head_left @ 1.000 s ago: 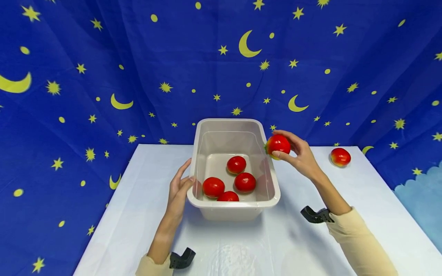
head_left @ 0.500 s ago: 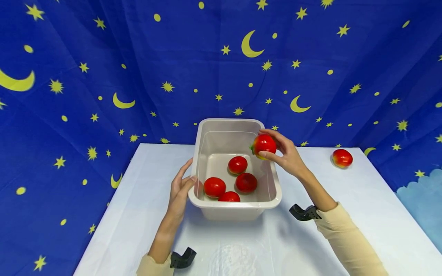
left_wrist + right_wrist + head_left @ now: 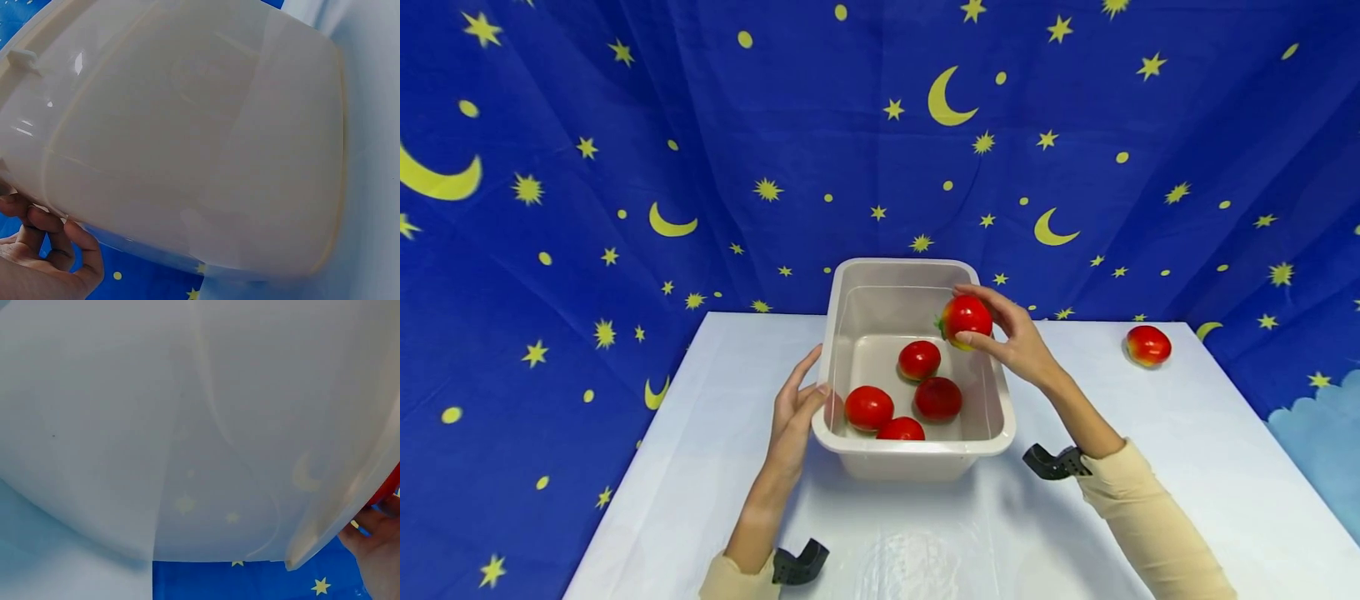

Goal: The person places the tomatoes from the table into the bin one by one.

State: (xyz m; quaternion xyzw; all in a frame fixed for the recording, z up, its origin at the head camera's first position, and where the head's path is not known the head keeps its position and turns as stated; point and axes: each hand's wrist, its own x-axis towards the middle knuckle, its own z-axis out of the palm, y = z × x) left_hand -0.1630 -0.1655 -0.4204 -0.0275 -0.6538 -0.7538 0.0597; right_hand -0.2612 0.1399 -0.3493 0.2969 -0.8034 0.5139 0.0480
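A pale grey plastic tub (image 3: pixel 913 447) stands on the white table with several glossy red fruits (image 3: pixel 937 399) in it. My left hand (image 3: pixel 793 412) grips its left side, thumb at the rim; in the left wrist view curled fingers (image 3: pixel 87 247) lie against the outer wall. Over the tub's right rim, my right hand (image 3: pixel 1011 333) holds a red fruit with a green leafy end and a yellowish underside (image 3: pixel 967 320) between thumb and fingers. The tub's wall fills most of the right wrist view and hides much of that hand.
Another red and yellow fruit (image 3: pixel 1148 346) lies on the white table (image 3: pixel 1120 433) near its right back corner. A blue cloth with yellow moons and stars (image 3: pixel 820 125) hangs behind the table. Black mounts (image 3: pixel 1051 462) are worn at both wrists.
My right hand has carried its fruit leftward, from outside the right rim to above the tub's interior. My left hand keeps its grip on the tub.
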